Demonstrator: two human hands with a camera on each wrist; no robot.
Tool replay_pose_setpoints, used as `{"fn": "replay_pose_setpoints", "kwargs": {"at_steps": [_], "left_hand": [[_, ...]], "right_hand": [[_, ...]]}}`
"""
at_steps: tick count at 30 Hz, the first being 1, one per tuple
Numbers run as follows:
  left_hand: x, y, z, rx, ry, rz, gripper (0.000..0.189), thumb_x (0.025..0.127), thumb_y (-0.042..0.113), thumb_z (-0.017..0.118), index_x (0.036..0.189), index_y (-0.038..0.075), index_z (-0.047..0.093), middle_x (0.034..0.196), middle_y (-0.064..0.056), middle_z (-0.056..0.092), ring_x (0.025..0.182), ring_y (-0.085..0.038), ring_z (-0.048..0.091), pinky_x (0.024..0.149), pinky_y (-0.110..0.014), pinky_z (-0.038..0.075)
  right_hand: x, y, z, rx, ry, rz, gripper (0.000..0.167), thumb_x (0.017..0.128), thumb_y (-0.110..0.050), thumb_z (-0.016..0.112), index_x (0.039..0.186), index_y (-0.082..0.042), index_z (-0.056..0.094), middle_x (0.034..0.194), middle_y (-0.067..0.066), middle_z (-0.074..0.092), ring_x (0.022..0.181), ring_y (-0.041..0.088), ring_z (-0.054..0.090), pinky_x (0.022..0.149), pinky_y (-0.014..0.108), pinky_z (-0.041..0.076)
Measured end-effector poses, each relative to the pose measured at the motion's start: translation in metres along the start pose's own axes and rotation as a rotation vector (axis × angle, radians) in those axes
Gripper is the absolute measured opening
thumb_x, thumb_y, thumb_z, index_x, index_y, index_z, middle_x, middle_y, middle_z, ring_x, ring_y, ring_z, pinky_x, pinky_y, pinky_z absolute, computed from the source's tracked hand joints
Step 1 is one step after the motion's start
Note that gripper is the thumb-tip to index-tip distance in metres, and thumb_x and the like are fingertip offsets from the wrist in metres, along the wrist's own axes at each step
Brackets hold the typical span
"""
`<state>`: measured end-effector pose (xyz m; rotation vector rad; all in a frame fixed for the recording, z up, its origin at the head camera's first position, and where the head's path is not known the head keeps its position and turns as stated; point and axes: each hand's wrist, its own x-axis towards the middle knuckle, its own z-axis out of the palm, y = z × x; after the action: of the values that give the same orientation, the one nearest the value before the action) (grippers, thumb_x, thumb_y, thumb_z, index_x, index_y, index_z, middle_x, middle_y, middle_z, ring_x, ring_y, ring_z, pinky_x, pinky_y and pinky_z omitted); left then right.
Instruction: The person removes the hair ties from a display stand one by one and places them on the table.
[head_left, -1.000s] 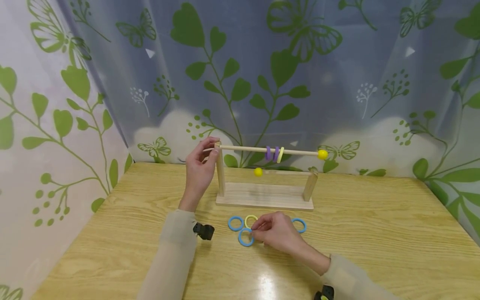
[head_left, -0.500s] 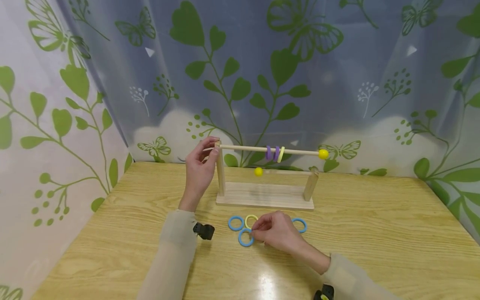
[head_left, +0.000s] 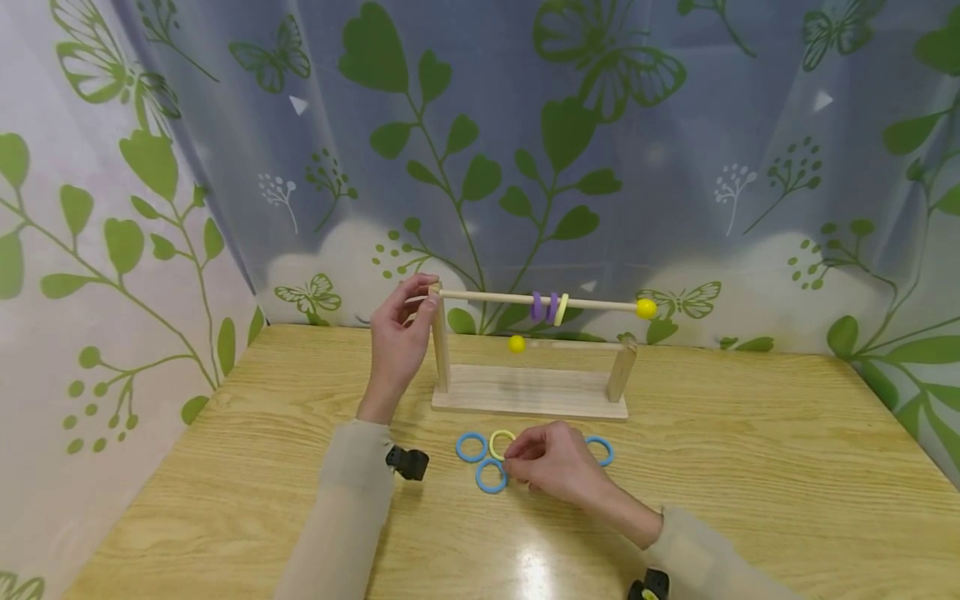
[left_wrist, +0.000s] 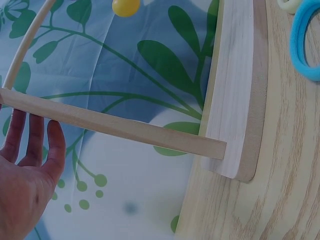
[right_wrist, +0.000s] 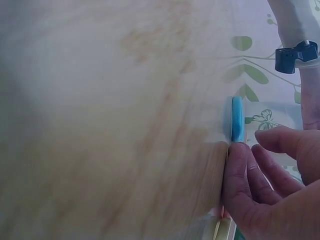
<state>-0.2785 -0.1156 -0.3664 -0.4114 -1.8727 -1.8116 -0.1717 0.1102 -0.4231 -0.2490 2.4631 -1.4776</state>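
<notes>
A wooden stand (head_left: pixel 525 404) has upper and lower rods. My left hand (head_left: pixel 401 337) holds the top of its left post (head_left: pixel 442 354); in the left wrist view, fingertips (left_wrist: pixel 56 127) rest along that post's edge. Two purple rings (head_left: pixel 537 308) and a pale yellow ring (head_left: pixel 562 312) hang on the upper rod (head_left: pixel 480 297). On the table, my right hand (head_left: pixel 558 467) is at a blue ring (head_left: pixel 491 490). The right wrist view shows a fingertip (right_wrist: pixel 238 150) right at the blue ring's edge (right_wrist: pixel 237 120), thumb apart from it.
Another blue ring (head_left: pixel 472 460) and a yellow ring (head_left: pixel 492 444) lie behind the nearer ring. A further blue ring (head_left: pixel 611 452), partly covered, lies right of my hand. Yellow balls cap the upper rod (head_left: pixel 647 309) and lower rod (head_left: pixel 517 343). A patterned curtain (head_left: pixel 480 125) backs the table.
</notes>
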Motion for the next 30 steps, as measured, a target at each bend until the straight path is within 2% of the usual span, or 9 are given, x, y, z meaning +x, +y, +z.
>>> {"fn": "replay_pose_setpoints", "kwargs": {"at_steps": [12, 26, 30], "left_hand": [[-0.001, 0.000, 0.000, 0.001, -0.004, -0.002, 0.025, 0.101, 0.007, 0.061, 0.125, 0.002, 0.068, 0.115, -0.016, 0.066, 0.096, -0.011, 0.066, 0.077, -0.020, 0.055], [-0.001, 0.002, 0.000, -0.007, 0.000, 0.000, 0.025, 0.101, 0.007, 0.062, 0.125, 0.002, 0.068, 0.113, -0.013, 0.066, 0.094, -0.009, 0.067, 0.076, -0.019, 0.055], [0.000, 0.002, 0.001, -0.010, 0.002, 0.000, 0.025, 0.101, 0.006, 0.062, 0.125, 0.001, 0.068, 0.113, -0.014, 0.066, 0.093, -0.009, 0.067, 0.076, -0.018, 0.055]], "right_hand": [[-0.003, -0.001, -0.003, 0.038, 0.016, 0.007, 0.011, 0.086, -0.017, 0.078, 0.092, -0.007, 0.077, 0.078, 0.004, 0.074, 0.063, 0.014, 0.067, 0.058, 0.030, 0.058], [-0.005, -0.006, -0.010, 0.068, 0.061, 0.047, 0.015, 0.087, -0.021, 0.080, 0.095, -0.009, 0.078, 0.083, 0.003, 0.076, 0.068, 0.014, 0.069, 0.063, 0.029, 0.059], [-0.003, -0.006, -0.014, 0.098, 0.057, 0.049, 0.015, 0.088, -0.019, 0.078, 0.096, -0.008, 0.078, 0.086, 0.007, 0.076, 0.070, 0.015, 0.069, 0.065, 0.030, 0.060]]}}
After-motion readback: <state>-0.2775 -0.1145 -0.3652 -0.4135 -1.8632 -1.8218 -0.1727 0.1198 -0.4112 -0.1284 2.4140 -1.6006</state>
